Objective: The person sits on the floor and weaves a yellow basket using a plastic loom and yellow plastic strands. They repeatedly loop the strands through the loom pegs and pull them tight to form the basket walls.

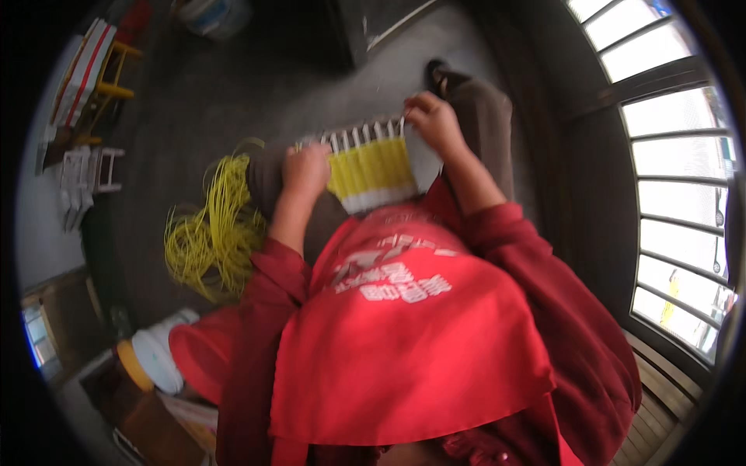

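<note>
A yellow woven-looking panel [373, 165] with a white lower band lies across my lap. A row of white upright strips [365, 133] runs along its far edge. My left hand [308, 165] is closed on the panel's far left corner, its fingertips partly hidden. Beyond the far right corner, my right hand [432, 118] is in a pinch close to the last white strip. Whatever is between those fingers is too blurred to make out. Beside my left thigh hangs a large loose bundle of thin yellow-green strands [221, 225].
White and yellow stools [89, 175] stand at the far left. A pale bucket [214, 15] is on the floor ahead. Yellow and white round containers [155, 361] sit near my left side, next to a red one [203, 353]. Barred windows [676, 194] line the right wall.
</note>
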Demonstrator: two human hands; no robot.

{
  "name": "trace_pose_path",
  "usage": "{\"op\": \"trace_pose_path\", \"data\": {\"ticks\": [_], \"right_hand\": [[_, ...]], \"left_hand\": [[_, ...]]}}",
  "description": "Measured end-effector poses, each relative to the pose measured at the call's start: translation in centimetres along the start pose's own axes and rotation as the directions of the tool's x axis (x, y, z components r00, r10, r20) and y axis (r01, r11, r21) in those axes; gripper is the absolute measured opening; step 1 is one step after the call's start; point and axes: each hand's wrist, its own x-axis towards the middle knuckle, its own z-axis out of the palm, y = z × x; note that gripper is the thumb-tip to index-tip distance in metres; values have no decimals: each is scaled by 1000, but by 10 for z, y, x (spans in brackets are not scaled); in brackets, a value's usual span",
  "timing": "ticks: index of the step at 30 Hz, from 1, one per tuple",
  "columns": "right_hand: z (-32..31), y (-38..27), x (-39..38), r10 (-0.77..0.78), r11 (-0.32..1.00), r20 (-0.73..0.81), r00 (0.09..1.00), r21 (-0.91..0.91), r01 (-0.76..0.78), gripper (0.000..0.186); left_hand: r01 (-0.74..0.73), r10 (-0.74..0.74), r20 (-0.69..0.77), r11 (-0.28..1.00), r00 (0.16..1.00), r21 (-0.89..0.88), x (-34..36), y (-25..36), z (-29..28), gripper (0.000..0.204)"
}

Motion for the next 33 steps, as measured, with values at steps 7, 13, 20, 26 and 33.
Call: {"op": "trace_pose_path", "data": {"ticks": [7,13,20,26,33], "right_hand": [[10,17,-29,136,986,99,986,-109,-125,26],[50,19,-13,-177,925,277,945,-282,256,27],[70,35,-7,8,882,359,933,-442,162,18],[68,60,-6,226,951,115,967,-242,-193,11],[76,81,-9,299,954,22,954,-31,-298,10]], "left_hand": [[-158,156,36,984,987,77,-40,0,-54,12],[-145,152,-3,951,988,274,-33,-14,-122,15],[57,22,-203,926,979,373,-12,-94,-206,17],[520,-106,-582,595,806,612,48,-157,-260,44],[187,-41,279,833,959,-521,38,0,23,16]]}}
